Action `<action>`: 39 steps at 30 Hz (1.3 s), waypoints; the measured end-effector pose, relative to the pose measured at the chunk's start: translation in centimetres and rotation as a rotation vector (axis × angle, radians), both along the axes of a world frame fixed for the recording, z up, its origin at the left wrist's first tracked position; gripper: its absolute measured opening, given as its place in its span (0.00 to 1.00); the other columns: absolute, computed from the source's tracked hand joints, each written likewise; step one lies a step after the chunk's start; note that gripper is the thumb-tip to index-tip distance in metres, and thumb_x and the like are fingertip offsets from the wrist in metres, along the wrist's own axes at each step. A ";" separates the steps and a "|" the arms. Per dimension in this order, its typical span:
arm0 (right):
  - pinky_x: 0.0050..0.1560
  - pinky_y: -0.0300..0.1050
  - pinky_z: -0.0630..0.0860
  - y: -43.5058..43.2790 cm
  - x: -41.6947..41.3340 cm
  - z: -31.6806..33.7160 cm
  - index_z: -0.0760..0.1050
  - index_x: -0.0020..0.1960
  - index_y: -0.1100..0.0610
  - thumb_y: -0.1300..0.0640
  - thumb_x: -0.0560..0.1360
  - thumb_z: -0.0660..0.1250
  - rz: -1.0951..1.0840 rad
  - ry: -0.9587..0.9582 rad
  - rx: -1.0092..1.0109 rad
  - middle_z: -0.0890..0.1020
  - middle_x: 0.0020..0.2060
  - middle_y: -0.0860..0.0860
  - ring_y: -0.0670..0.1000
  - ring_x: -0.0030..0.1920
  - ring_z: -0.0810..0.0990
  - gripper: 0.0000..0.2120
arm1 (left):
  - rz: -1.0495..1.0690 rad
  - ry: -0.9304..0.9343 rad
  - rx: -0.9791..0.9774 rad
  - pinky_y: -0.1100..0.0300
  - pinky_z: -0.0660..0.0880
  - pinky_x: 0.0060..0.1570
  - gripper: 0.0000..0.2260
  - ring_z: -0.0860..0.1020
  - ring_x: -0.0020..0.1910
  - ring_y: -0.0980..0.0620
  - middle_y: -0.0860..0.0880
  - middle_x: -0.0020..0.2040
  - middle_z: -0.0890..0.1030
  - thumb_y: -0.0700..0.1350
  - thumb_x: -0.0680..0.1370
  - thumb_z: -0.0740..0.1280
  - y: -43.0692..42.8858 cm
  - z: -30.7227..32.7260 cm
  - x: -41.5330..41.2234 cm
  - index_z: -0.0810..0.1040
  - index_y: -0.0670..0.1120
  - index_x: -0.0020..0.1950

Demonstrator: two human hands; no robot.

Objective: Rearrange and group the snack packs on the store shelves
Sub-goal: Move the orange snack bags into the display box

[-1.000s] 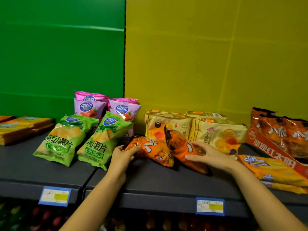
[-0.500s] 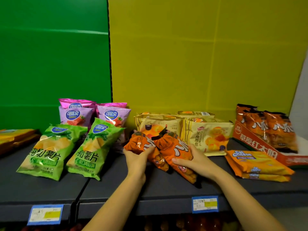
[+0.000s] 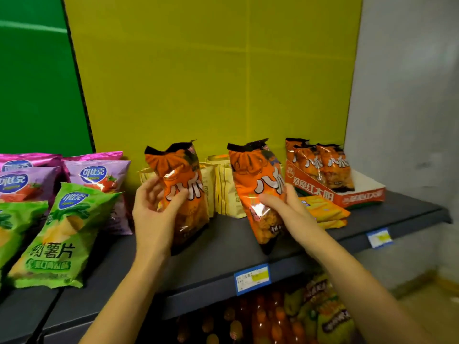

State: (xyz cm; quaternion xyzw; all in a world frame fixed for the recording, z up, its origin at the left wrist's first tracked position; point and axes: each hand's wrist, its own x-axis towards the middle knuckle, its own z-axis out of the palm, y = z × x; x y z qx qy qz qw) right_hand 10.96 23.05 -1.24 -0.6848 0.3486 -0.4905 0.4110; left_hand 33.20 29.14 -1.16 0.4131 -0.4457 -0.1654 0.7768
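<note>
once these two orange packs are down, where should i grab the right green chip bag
Probably by the flat top seal of the green chip bag, coming from above and in front. It leans back against the pink bag, so that seal stands raised and free, while the puffed middle would likely slip or crush.

Chip bags [image 3: 62, 232] lie left on the shelf [image 3: 223, 244]; a display box [image 3: 347, 197] sits far right. Two packs [image 3: 183, 184] are between them.

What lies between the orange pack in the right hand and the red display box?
Head view: two flat yellow packs, stacked on the shelf, lie between the right orange pack, gripped by the right hand, and the red display box.
</note>
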 end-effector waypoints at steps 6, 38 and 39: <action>0.53 0.33 0.69 -0.9 -7.7 1.0 0.62 0.58 0.37 0.45 0.70 0.67 -0.160 -0.049 -0.055 0.72 0.51 0.30 0.33 0.52 0.73 0.20 | -0.152 -0.024 -0.028 0.45 0.74 0.61 0.24 0.77 0.61 0.49 0.46 0.61 0.78 0.39 0.69 0.73 -1.8 2.2 -5.7 0.71 0.49 0.61; 0.47 0.41 0.75 -22.4 -30.9 3.7 0.58 0.62 0.50 0.55 0.73 0.67 -0.043 -0.334 0.060 0.74 0.52 0.43 0.43 0.51 0.75 0.24 | -0.252 -0.232 0.272 0.58 0.79 0.42 0.22 0.80 0.52 0.46 0.44 0.53 0.80 0.35 0.69 0.72 -24.2 5.1 -31.4 0.68 0.46 0.59; 0.51 0.44 0.76 -23.0 -30.6 3.9 0.58 0.64 0.50 0.55 0.73 0.67 -0.018 -0.348 0.073 0.74 0.53 0.44 0.44 0.52 0.75 0.25 | -0.272 -0.218 0.287 0.61 0.79 0.37 0.22 0.80 0.49 0.49 0.46 0.51 0.79 0.35 0.70 0.72 -24.8 5.0 -31.4 0.68 0.47 0.59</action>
